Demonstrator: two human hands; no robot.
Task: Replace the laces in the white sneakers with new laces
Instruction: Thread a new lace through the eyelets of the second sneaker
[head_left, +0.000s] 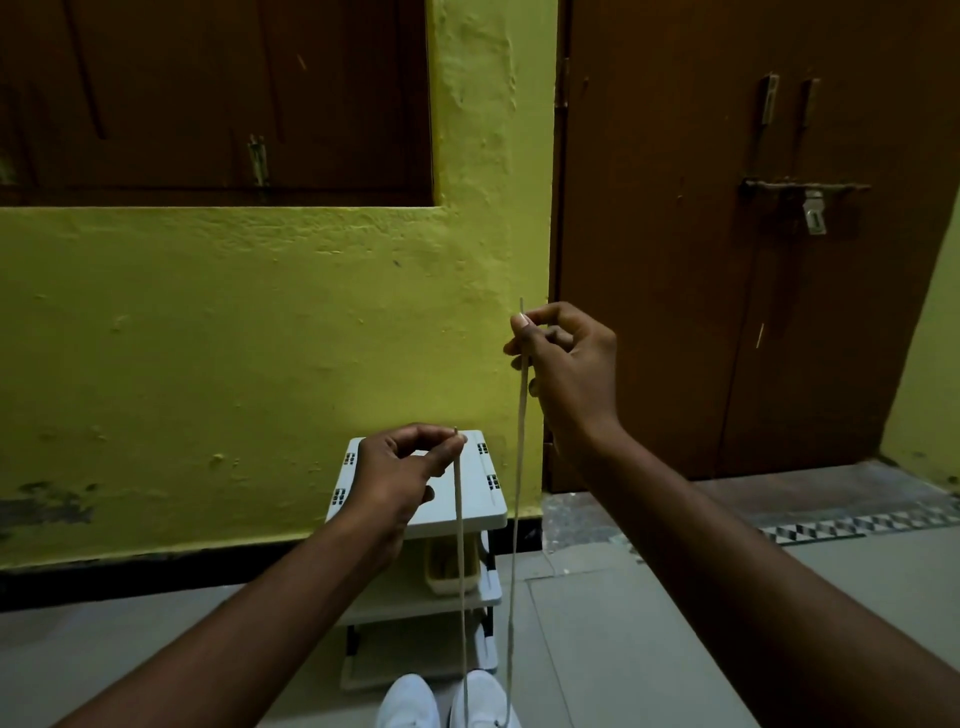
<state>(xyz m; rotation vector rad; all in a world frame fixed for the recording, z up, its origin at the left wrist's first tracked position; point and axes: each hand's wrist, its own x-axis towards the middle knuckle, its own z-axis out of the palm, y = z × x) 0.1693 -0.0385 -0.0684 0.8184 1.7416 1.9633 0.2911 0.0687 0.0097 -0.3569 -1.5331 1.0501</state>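
Two white sneakers (408, 701) sit side by side on the floor at the very bottom edge of the view, only their toes showing. One pale lace (519, 467) rises from the sneaker on the right in two long, taut strands, so it appears to pass through that shoe, though the eyelets are cut off by the frame. The left hand (410, 467) pinches the end of one strand between thumb and fingertips, with the tip poking just above the pinch. The right hand (561, 364) pinches the other strand the same way, held clearly higher and further right, its tip also sticking up. Both hands are closed on the lace, well apart from each other. This looks like the step of drawing the lace through the lowest eyelets and comparing the two ends; whether this lace is the new one cannot be told. The ends look uneven, so the next move likely calls for sliding the lace through the shoe until both tips match, then lowering the hands to thread the next eyelets. Behind the left hand stands a small white shelf rack (483, 514) with a pale tub (441, 577) on its middle shelf. Beyond it is a rough yellow wall (234, 338), dark shutters (208, 93) above, and a brown door (727, 260) with a bolt (800, 189) on the right.
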